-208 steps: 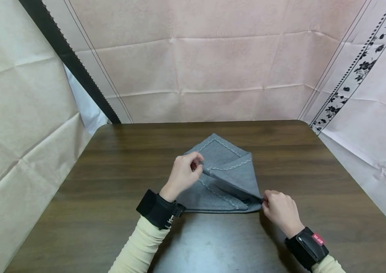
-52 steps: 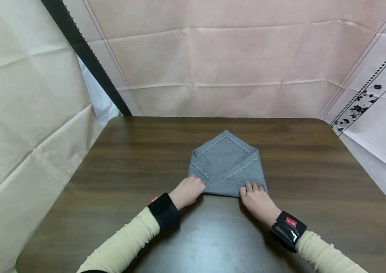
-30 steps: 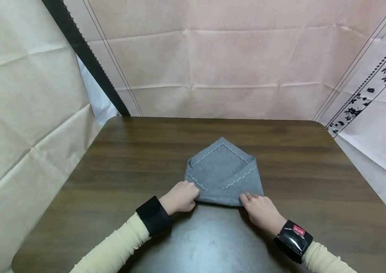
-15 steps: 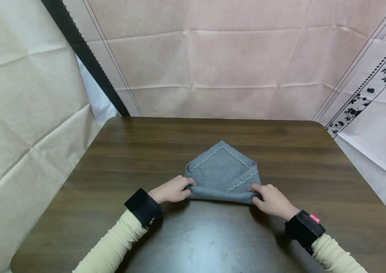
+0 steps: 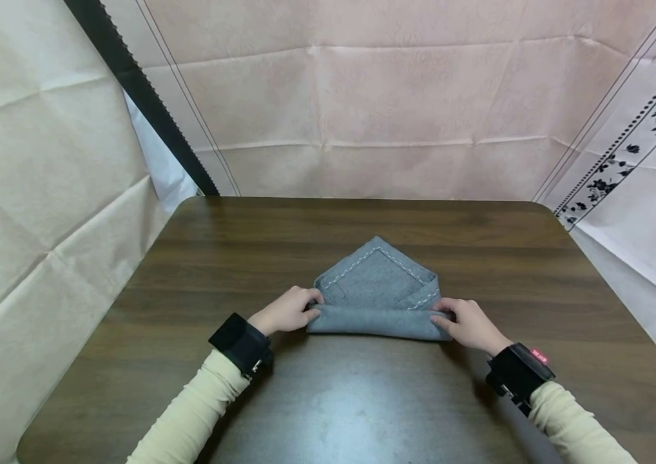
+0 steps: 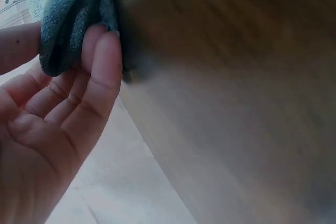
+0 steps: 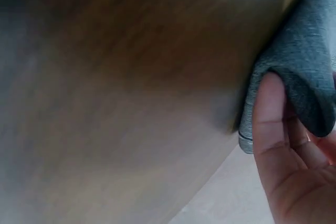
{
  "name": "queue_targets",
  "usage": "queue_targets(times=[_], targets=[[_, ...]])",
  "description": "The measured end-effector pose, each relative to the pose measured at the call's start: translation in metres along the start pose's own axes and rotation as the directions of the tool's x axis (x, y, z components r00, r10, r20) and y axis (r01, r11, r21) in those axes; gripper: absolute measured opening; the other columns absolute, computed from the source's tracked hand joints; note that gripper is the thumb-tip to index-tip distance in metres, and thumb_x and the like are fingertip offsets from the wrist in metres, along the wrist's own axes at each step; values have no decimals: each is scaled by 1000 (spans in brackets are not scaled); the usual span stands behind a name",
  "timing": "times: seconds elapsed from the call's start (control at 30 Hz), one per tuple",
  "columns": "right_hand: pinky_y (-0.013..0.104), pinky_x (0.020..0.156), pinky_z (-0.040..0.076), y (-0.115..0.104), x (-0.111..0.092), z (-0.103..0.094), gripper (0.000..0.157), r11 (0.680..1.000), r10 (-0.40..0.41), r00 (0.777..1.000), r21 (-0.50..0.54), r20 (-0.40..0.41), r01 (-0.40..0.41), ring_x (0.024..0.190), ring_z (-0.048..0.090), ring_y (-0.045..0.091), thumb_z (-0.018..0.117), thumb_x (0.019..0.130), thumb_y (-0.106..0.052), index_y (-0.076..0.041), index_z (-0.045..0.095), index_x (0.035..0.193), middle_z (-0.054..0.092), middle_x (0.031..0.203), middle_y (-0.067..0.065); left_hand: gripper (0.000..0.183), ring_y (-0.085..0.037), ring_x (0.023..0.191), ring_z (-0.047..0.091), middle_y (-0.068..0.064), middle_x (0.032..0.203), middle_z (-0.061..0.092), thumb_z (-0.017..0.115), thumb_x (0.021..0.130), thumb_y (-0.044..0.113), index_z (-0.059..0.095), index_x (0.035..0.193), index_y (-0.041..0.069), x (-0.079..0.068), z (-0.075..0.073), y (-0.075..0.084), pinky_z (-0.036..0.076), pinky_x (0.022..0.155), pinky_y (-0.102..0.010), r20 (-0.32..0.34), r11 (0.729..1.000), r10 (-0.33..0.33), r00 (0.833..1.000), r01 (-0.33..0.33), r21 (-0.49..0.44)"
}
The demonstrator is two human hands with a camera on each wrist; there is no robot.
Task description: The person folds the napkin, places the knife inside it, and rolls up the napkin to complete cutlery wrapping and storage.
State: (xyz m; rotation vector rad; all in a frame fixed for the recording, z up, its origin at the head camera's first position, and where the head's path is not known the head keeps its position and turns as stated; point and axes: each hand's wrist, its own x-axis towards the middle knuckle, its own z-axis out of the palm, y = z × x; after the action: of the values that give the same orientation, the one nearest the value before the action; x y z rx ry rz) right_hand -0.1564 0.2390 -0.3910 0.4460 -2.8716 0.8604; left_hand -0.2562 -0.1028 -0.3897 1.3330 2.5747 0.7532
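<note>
A blue-grey cloth (image 5: pixel 379 277) with white dashed stitching lies on the table, its far end a point and its near edge turned over into a thick flat fold. My left hand (image 5: pixel 287 310) pinches the left end of that fold. At the opposite end, my right hand (image 5: pixel 473 325) grips it between thumb and fingers. The left wrist view shows the layered cloth (image 6: pixel 79 11) curled over the fingertips of the left hand (image 6: pixel 58 119). Seen from the right wrist, fingers of the right hand (image 7: pixel 289 166) reach inside the cloth's open fold (image 7: pixel 299 61).
The dark wood table (image 5: pixel 235 245) has rounded far corners. Behind it hangs a creased pinkish sheet (image 5: pixel 397 109), with a cream sheet (image 5: pixel 44 193) on the left and a white sheet with a black floral band (image 5: pixel 612 171) on the right.
Earlier the left hand lifted a flap; then both hands pressed the near edge. Over the last second they have turned that edge away from me into a fold, shortening the cloth.
</note>
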Motion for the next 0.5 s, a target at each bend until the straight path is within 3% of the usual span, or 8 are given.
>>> queue_targets(times=[0.17, 0.3, 0.5], targets=[[26, 53, 36, 2, 5, 2, 5, 999, 16, 1000, -42, -26, -18, 56, 42, 8, 66, 81, -8, -5, 62, 82, 51, 64, -6, 8, -11, 66, 50, -2, 80, 59, 63, 84, 8, 60, 91, 4, 6, -1, 1, 43, 62, -27, -15, 995, -78, 997, 79, 64], [28, 51, 34, 4, 8, 4, 9, 994, 59, 998, -88, -35, -62, 54, 41, 10, 66, 81, -8, -5, 58, 82, 47, 61, -4, 7, -11, 64, 50, 1, 77, 57, 66, 83, 14, 61, 87, 10, 9, -1, 2, 42, 57, -28, -36, 975, -159, 987, 163, 151], [33, 50, 39, 3, 12, 7, 19, 972, 105, 993, -207, -50, -113, 57, 47, 16, 69, 79, -13, -4, 53, 82, 50, 67, 1, 9, -13, 66, 52, 1, 78, 56, 68, 82, 17, 60, 83, 12, 13, 1, 4, 44, 56, -31, -69, 945, -199, 978, 210, 250]])
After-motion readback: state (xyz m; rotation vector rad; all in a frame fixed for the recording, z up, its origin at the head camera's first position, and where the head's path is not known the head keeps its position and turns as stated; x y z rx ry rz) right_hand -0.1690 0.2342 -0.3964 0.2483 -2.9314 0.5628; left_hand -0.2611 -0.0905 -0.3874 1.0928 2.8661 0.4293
